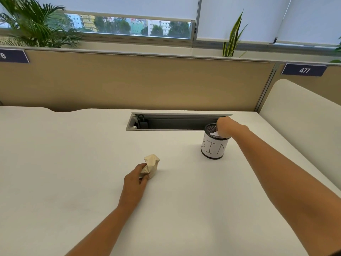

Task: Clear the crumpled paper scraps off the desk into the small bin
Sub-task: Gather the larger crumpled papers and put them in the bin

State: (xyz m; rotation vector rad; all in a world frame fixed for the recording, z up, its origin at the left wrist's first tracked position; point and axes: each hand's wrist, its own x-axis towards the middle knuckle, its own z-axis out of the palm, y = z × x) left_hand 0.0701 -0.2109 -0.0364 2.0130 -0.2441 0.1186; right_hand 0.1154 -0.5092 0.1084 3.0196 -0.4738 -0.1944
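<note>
Stretching beneath both hands, a pale desk [73, 163] meets a tan partition [147, 80] below a window [129, 24]. The right hand [226, 126] dips into a small mesh bin [215, 146] marked "BIN", pinching a white scrap [215, 134] at its rim. The left hand [135, 179], nearer the body, grips a tan crumpled scrap [151, 166] resting on the desk. Beyond the right hand, a sign [304, 70] reads "477".

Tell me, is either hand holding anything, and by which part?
The left hand grips the beige crumpled paper by its near end. The right hand seems to pinch a white scrap by its top, at the small bin's mouth.
</note>
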